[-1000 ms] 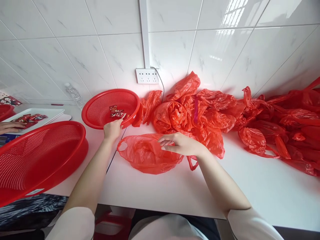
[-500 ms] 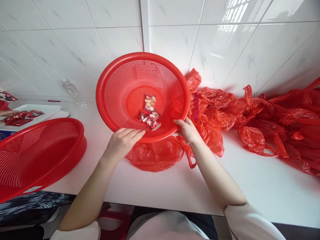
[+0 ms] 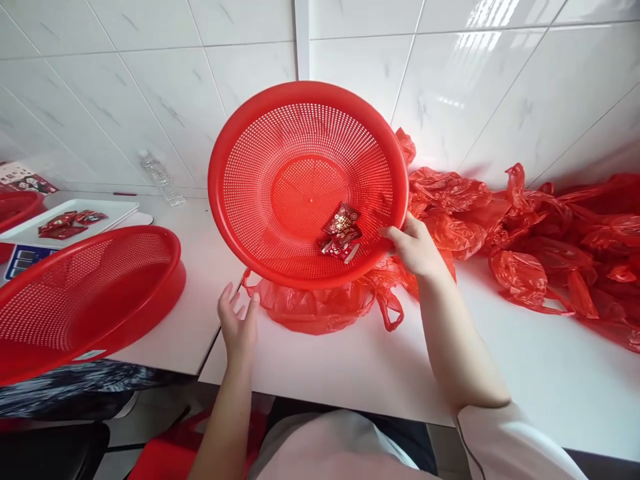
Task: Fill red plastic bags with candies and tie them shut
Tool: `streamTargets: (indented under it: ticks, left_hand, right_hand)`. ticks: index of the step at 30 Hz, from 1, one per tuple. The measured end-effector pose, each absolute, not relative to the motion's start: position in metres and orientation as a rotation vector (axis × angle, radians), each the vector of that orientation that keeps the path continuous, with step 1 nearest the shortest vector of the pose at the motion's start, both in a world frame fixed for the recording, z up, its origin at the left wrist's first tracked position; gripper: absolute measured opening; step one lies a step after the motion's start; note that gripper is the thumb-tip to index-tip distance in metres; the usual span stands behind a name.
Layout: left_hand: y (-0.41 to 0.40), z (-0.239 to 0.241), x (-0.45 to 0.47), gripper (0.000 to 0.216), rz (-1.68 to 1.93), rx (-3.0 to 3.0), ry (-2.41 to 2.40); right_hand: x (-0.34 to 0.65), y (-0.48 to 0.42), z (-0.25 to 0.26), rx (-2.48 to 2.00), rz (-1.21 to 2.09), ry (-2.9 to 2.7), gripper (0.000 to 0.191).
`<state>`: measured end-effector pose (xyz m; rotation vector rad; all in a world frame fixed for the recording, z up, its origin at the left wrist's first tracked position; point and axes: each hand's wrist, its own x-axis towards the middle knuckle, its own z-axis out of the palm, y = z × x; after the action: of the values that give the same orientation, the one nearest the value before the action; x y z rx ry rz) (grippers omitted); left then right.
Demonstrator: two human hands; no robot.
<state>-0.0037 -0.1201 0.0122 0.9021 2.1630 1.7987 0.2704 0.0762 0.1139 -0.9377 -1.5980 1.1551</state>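
My right hand [image 3: 415,245] grips the right rim of a round red plastic basket [image 3: 240,233], thumb over the edge. The basket is tilted, its open side facing me. Several small dark red wrapped packets [image 3: 342,230] lie together in its lower right part. Below the basket's left side, my left hand [image 3: 239,327] is apart from the rim, fingers spread and holding nothing. Under the basket a red plastic bag [image 3: 315,313] rests on the white table [image 3: 340,367], its handle loop at the right; the basket hides the bag's upper part.
A second red basket [image 3: 177,280] stands at the left. Behind it, a white tray [image 3: 117,212] holding red packets sits on a blue scale [image 3: 23,261]. A clear bottle [image 3: 161,177] lies near the tiled wall. Red plastic bags [image 3: 595,247] are heaped along the right.
My left hand has let go of the basket rim and dropped below it. The basket has tilted, and the packets have slid to its lower right. A hand at the tray has left view.
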Motion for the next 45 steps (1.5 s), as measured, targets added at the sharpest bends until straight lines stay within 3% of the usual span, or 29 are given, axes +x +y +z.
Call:
streamTargets:
  ticks: [5,18,29,33,38,42,45]
  left_hand:
    - [-0.113,0.011,-0.002,0.059,1.698,0.863,1.770]
    - [-0.101,-0.008,0.004,0.064,1.738,0.625,1.476]
    - [-0.100,-0.004,0.008,0.054,1.713,0.677,1.439]
    - [-0.106,-0.004,0.000,0.050,1.745,0.779,1.759]
    - [-0.133,0.029,-0.043,0.065,1.902,1.013,2.441]
    - [-0.161,0.057,-0.082,0.065,1.681,1.046,3.048]
    - [-0.171,0.056,-0.102,0.065,1.374,0.875,3.227]
  right_hand:
    - [0.282,0.075,0.116,-0.863,0.908,-1.754,0.022]
    - [0.292,0.063,0.129,-0.800,0.493,-2.024,0.038]
    - [0.301,0.071,0.121,-0.831,0.357,-1.737,0.037]
    - [0.298,0.080,0.121,-0.935,0.327,-1.494,0.035]
    - [0.305,0.091,0.122,-0.946,0.492,-1.271,0.040]
    - [0.322,0.105,0.120,-0.946,0.771,-1.038,0.038]
    - [0.332,0.111,0.120,-0.889,0.854,-0.965,0.034]
